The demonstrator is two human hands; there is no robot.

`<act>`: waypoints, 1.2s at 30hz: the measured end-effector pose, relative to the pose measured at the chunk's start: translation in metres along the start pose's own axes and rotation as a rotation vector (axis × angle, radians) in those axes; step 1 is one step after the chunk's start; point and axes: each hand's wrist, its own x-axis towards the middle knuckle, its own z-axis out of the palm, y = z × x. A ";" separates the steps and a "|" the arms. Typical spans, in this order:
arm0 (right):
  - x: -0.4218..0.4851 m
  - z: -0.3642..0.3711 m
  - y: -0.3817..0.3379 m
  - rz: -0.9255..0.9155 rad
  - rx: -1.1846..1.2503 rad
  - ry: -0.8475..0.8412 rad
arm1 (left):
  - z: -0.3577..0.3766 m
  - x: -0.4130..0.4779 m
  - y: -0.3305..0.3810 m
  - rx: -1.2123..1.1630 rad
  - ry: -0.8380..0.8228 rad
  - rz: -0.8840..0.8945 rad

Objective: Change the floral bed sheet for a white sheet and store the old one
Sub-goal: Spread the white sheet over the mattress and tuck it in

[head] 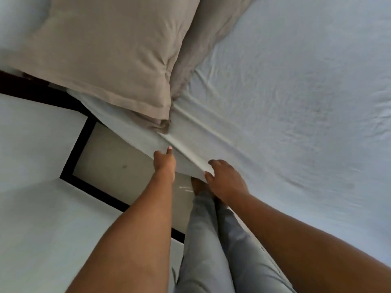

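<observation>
Left hand (165,163), right hand (224,180) hold white sheet (275,102) edge near pillow (110,49).

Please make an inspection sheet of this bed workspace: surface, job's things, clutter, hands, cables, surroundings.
Surface: white sheet spread out, creased.
Job's things: white sheet's edge lifted at the near side; floral sheet not seen.
Clutter: two beige pillows lie on the sheet.
Hands: left hand pinches the sheet's edge; right hand holds the edge beside it, fingers curled.
Cables: nothing seen.
Surroundings: tiled floor, pale wall with dark skirting.
</observation>
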 end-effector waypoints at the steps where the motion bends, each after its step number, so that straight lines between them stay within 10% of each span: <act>1: 0.007 0.007 -0.002 -0.022 -0.023 0.003 | 0.003 0.018 -0.004 -0.060 0.010 -0.036; 6: 0.055 0.035 0.015 -0.077 -0.206 0.071 | 0.018 0.051 0.008 -0.383 0.031 -0.090; 17: 0.075 0.065 0.032 -0.119 -0.480 0.170 | -0.022 0.106 -0.077 -0.216 0.192 0.250; 28: 0.068 0.081 0.063 -0.302 -0.605 0.163 | -0.011 0.087 -0.041 -0.130 0.314 0.192; 36: 0.066 0.092 0.099 -0.004 -0.402 0.380 | 0.071 0.027 -0.043 -0.457 0.134 -0.108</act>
